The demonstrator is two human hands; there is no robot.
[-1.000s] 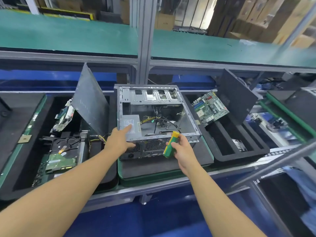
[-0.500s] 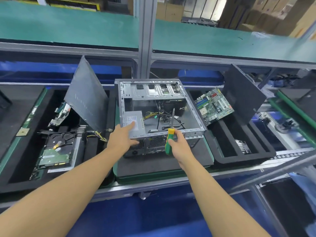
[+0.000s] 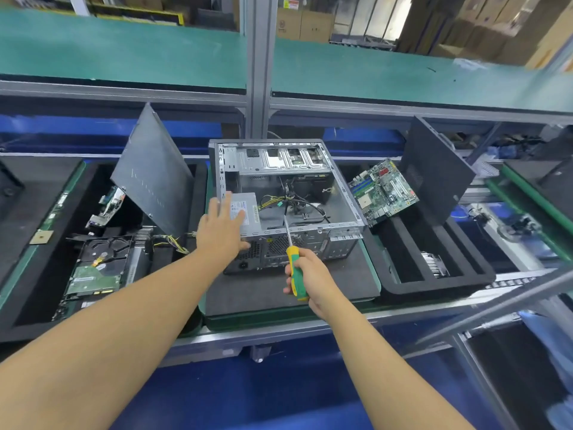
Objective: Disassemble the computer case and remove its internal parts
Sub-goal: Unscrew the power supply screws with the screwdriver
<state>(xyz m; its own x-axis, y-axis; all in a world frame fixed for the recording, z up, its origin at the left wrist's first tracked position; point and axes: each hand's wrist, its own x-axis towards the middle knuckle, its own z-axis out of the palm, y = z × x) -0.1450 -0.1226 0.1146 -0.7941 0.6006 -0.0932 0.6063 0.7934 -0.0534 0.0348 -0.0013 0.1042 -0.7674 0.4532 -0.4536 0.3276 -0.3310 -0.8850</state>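
Computer case (image 3: 338, 209): steel tower, open side up, lying on a black mat (image 3: 279, 290) on the worktop, directly ahead of both hands, rear panel facing the person.

Right hand (image 3: 310, 276): nearest item. Fingers clamped round the green-and-yellow handle of a screwdriver (image 3: 293, 257). The shaft points up and away, with its tip at the near top rim of the case, just right of the left hand. Whether the tip sits in a screw cannot be told.

Left hand (image 3: 221, 231): fingers straight and spread, gripping nothing, laid flat over the near-left corner of the case and onto the power supply (image 3: 248, 209).

Power supply: grey box, seated in that corner under the left fingertips. Cables (image 3: 297, 201) trail from it across the case floor, beyond the screwdriver tip.

Drive cage (image 3: 279, 159): far end of the case, well beyond both hands.

Parts set out: hard drive (image 3: 99, 262) in a tray left of the left hand; motherboard (image 3: 383, 190) propped in a tray right of the right hand; side panel (image 3: 152, 178) leaning beyond the hard drive.

Step in hand, judged: board and drive are out, so the power supply is likely being freed.

Next move, judged: seat the tip squarely in a fixing screw while the left hand braces the unit, then clear the cables before lifting.
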